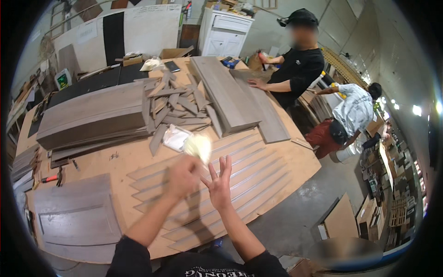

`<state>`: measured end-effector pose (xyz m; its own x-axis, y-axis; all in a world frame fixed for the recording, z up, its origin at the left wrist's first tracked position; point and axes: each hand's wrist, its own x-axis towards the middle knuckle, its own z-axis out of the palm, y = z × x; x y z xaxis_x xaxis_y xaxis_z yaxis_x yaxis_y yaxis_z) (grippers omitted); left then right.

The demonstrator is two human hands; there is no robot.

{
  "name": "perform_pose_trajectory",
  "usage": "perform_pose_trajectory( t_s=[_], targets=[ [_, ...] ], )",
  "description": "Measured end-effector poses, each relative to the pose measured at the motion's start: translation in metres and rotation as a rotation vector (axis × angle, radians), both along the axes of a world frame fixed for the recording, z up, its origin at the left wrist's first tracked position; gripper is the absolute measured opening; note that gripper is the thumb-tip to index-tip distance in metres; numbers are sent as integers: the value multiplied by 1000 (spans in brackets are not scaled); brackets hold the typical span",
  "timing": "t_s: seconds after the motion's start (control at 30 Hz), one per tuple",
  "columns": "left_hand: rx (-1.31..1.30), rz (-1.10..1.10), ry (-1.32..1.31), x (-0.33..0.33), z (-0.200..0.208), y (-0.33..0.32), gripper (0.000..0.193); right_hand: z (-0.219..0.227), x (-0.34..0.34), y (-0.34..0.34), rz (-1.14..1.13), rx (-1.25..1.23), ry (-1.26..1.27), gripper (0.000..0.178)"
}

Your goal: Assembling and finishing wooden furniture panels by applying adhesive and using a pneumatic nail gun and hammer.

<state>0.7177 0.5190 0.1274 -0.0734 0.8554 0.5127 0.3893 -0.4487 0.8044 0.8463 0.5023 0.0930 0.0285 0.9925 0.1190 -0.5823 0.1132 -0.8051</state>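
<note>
While the right hand hangs over the near half of the table, its fingers are spread apart, nothing visible between them. Left hand is just beside it, curled and motion-blurred. Pale yellow-white bundle sits right at the left hand's fingers, washed out by glare; cannot tell whether they pinch it or what it's made of.

Below both hands: row of grey strips lying side by side on the tabletop, running from near left to far right, left ends cut at an angle, narrow gaps between. Near left, a grey panel with a recessed rectangle lies flat, apart from the strips. Red-handled hammer just past its far left corner.

Just beyond the pale bundle, a white packet lies against the near side of a heap of grey offcuts, pieces overlapping at all angles. Left of the heap, a long grey boxy piece rests on flat boards. Right of it, a long thick grey board, with a thinner flat board alongside.

Far right, a co-worker in a black cap has one hand on the thinner board. Another person in a pale shirt bends over farther right. Beyond the table's far edge: white drawer cabinet.
</note>
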Motion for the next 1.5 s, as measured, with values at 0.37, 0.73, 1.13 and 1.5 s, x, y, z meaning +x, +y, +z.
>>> perform_pose_trajectory(
  t_s=[0.37,0.73,1.13,1.5],
  targets=[
    [-308,-319,-1402,24,-87,-127,64,-42,-30,-105,250,-249,-20,58],
    [-662,-496,-1530,95,-53,-127,64,-17,40,-84,-122,-166,-401,81],
    [-595,-930,-1598,177,-73,-27,72,-24,248,-30,-539,234,-386,68],
    [-684,-724,-1881,245,-34,-10,75,-95,429,100,-678,27,-1150,40]
  ],
)
